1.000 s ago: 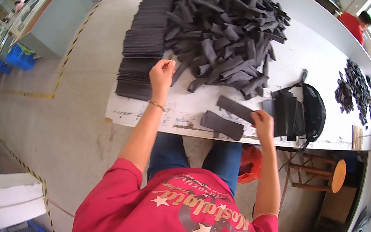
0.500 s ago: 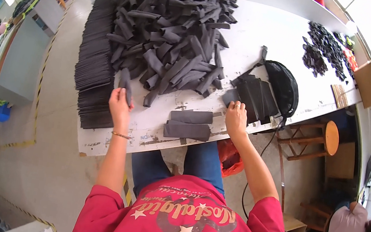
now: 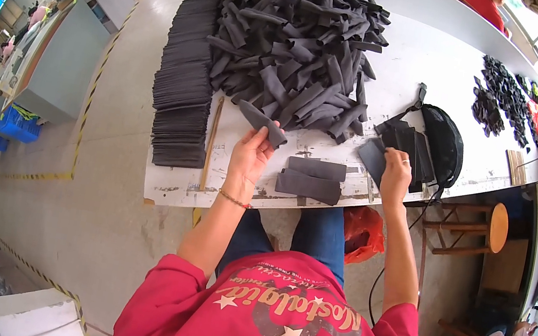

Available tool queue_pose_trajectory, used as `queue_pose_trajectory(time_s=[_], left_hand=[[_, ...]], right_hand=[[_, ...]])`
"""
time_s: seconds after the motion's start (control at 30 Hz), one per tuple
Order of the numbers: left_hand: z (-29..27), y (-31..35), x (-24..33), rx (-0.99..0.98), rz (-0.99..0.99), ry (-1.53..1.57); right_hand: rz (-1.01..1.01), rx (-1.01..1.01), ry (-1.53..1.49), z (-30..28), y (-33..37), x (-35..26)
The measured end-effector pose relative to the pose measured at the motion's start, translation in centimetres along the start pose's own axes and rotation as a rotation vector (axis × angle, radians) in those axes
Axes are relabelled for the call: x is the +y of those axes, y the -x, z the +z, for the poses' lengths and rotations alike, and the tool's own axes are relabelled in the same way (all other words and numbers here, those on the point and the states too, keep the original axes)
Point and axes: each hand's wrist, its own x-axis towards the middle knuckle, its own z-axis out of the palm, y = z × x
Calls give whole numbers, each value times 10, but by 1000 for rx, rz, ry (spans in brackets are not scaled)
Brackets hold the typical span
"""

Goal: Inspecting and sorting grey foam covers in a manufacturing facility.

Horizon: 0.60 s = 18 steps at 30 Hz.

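My left hand [image 3: 251,155] is closed on a curled dark grey fabric piece [image 3: 253,115], held just in front of the big heap of similar curled fabric pieces [image 3: 295,45]. My right hand [image 3: 395,174] pinches a flat dark grey fabric piece [image 3: 372,157] by its edge. That piece lies beside a fanned group of flat black pieces [image 3: 423,157] and a rounded black mesh item [image 3: 447,143] with a strap. Between my hands, near the table's front edge, two flat grey strips [image 3: 310,188] overlap. Left of the heap stands a long, tightly packed row of flat dark pieces [image 3: 186,84].
A wooden stick [image 3: 211,138] lies beside the packed row on the white table [image 3: 414,50]. Small black pieces [image 3: 506,93] cover the far right. A wooden stool [image 3: 497,227], a red plastic bag [image 3: 364,236] and a hanging cable [image 3: 374,283] are below the table's edge. Other people sit farther off.
My left hand has moved right, away from the packed row, carrying the curled piece, now tilted the other way. My right hand has lifted slightly at the flat piece. The whole view has shifted.
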Motion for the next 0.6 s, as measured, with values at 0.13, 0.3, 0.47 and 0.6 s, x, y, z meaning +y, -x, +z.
queue_pose_trajectory(time_s=[0.13, 0.3, 0.47, 0.6], left_hand=[[26, 8, -15, -47, -47, 50], [53, 19, -27, -114, -107, 164], [61, 31, -33, -193, -116, 115], [62, 40, -28, -276, -220, 248]], right_hand=[[498, -180, -930, -23, -3, -65], [817, -667, -1268, -31, 18, -126], [590, -357, -1265, -4, 14, -163], [360, -235, -722, -2, 14, -158]])
